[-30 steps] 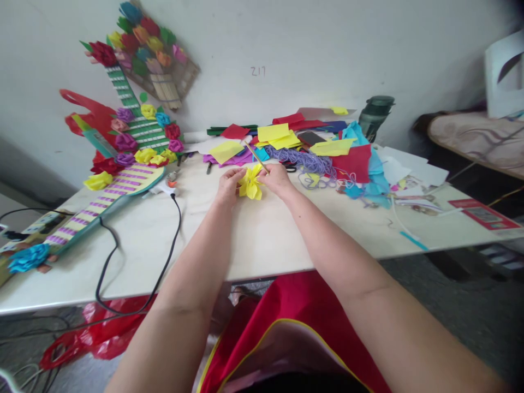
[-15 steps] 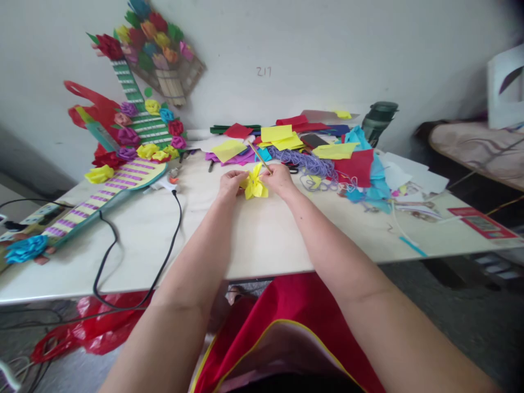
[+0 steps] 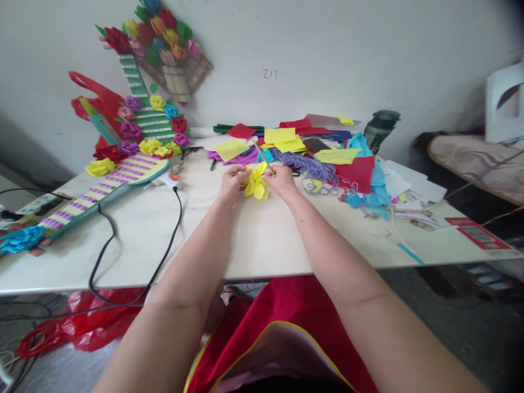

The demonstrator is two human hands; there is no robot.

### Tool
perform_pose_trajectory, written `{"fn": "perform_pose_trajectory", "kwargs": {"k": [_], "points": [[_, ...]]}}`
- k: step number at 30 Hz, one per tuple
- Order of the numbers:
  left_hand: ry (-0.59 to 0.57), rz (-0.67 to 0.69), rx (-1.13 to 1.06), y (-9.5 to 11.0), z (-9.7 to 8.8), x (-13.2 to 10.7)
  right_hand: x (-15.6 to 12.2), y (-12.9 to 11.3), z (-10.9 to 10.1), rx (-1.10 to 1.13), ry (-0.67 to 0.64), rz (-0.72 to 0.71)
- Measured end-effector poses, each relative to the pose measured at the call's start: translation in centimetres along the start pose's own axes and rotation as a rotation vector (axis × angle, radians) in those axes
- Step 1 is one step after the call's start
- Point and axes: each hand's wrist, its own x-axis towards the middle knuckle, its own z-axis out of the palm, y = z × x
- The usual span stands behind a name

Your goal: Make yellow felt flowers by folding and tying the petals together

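A yellow paper flower (image 3: 256, 183) with several pointed petals is held just above the table in front of me. My left hand (image 3: 234, 181) pinches its left side between thumb and fingers. On the flower's right, my right hand (image 3: 281, 180) is closed around a thin wooden stick (image 3: 263, 155), which slants up and to the left past the petals. The fingertips of my right hand are close against the flower; whether they also grip a petal I cannot tell.
Yellow paper sheets (image 3: 280, 135), purple yarn (image 3: 307, 165) and red paper (image 3: 355, 173) lie behind my hands. At left stand striped panels (image 3: 110, 185) with paper flowers, beside a black cable (image 3: 177, 218). A dark bottle (image 3: 381, 130) stands at the back right.
The camera view has shifted slightly. The flower's petals face a little more toward me and look more spread. Both hands keep their hold on the flower and stick.
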Motion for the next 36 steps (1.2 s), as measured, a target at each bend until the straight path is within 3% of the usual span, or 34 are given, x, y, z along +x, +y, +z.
{"fn": "perform_pose_trajectory", "kwargs": {"k": [14, 24, 36], "points": [[0.004, 0.105, -0.031, -0.02, 0.15, -0.09, 0.15, 0.27, 0.06, -0.001, 0.027, 0.012], [-0.112, 0.042, 0.037, 0.09, 0.08, -0.16, 0.32, 0.48, 0.15, -0.018, 0.031, -0.004], [-0.068, -0.026, 0.076, 0.34, -0.1, 0.0, 0.28, 0.46, -0.09, 0.016, -0.026, -0.035]]}}
